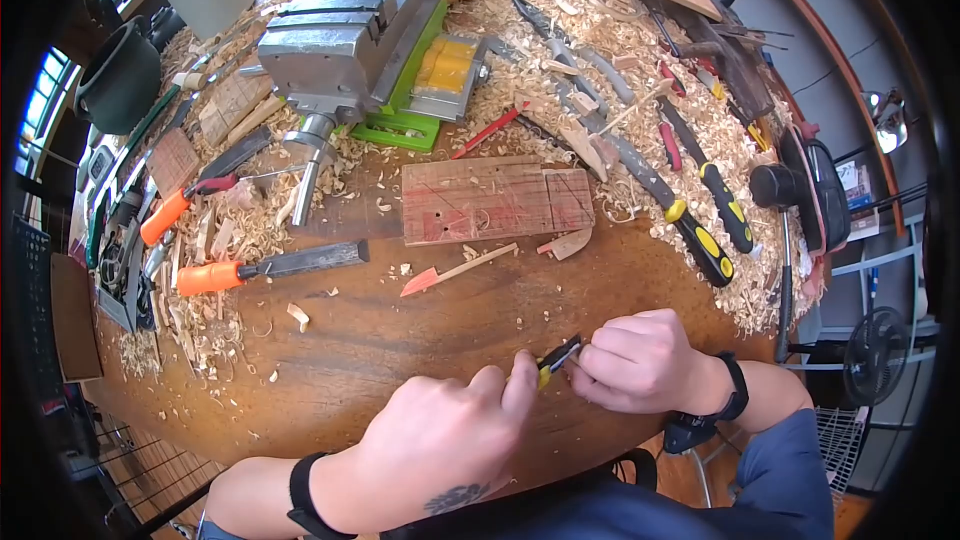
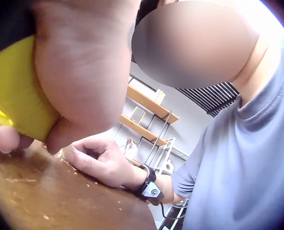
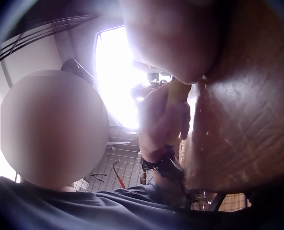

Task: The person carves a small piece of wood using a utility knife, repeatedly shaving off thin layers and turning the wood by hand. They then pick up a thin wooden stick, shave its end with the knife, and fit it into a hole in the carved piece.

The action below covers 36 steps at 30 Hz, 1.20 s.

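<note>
My left hand (image 1: pixel 440 440) grips a yellow and black utility knife (image 1: pixel 557 358) low over the front of the table, blade toward the other hand. Its yellow handle (image 2: pixel 17 86) fills the upper left of the left wrist view. Facing it, my right hand (image 1: pixel 640 365) has curled fingers, thumb and forefinger pinching a small wooden piece right at the blade; most of that piece is hidden by the fingers. Beyond the hands lie a thin red-tipped wooden stick (image 1: pixel 460 268) and a red-marked wooden board (image 1: pixel 490 202).
A metal vise (image 1: pixel 335 50) stands at the back left. Orange-handled chisels (image 1: pixel 215 277) lie at left, and black-and-yellow-handled rasps (image 1: pixel 700 245) at right among wood shavings (image 1: pixel 640 30). A small curved wooden offcut (image 1: pixel 568 243) sits at the board's near edge.
</note>
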Motion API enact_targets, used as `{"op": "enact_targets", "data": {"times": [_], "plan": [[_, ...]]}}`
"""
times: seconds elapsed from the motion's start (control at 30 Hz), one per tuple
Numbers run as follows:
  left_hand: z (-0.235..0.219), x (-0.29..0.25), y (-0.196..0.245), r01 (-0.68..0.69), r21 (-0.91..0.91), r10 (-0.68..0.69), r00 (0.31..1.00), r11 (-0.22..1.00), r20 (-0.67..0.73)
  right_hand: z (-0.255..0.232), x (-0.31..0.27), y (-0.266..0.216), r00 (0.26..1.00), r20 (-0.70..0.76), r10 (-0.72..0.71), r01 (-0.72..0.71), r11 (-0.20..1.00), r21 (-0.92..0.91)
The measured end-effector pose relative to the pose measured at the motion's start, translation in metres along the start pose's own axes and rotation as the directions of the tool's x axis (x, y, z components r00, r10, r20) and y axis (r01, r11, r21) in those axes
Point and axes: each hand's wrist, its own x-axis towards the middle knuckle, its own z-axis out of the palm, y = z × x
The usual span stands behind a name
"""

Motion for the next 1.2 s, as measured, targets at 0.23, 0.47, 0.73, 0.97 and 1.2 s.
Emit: {"op": "enact_targets", "data": {"times": [0.23, 0.47, 0.73, 0.97, 1.2], "plan": [[-0.002, -0.005, -0.001, 0.032, 0.023, -0.033, 0.999, 0.999, 0.030, 0.001, -0.002, 0.000, 0.999, -0.035, 0.014, -0.013, 1.000, 0.026], [-0.010, -0.004, 0.004, 0.035, 0.015, -0.036, 0.999, 0.999, 0.003, -0.001, -0.001, 0.000, 1.000, -0.011, 0.028, -0.028, 0.999, 0.032], [-0.008, -0.001, 0.003, 0.008, 0.030, -0.010, 0.999, 1.000, 0.051, -0.001, -0.002, -0.001, 1.000, -0.003, -0.012, 0.012, 0.999, 0.035], [-0.002, -0.003, -0.002, 0.067, 0.057, -0.067, 0.998, 0.996, -0.008, -0.007, 0.000, 0.002, 0.995, 0.006, 0.097, -0.097, 0.989, 0.114], [-0.005, 0.001, -0.002, 0.115, 0.008, -0.113, 0.990, 0.993, -0.090, -0.018, -0.002, 0.013, 0.953, -0.043, 0.299, -0.245, 0.848, 0.470]]}}
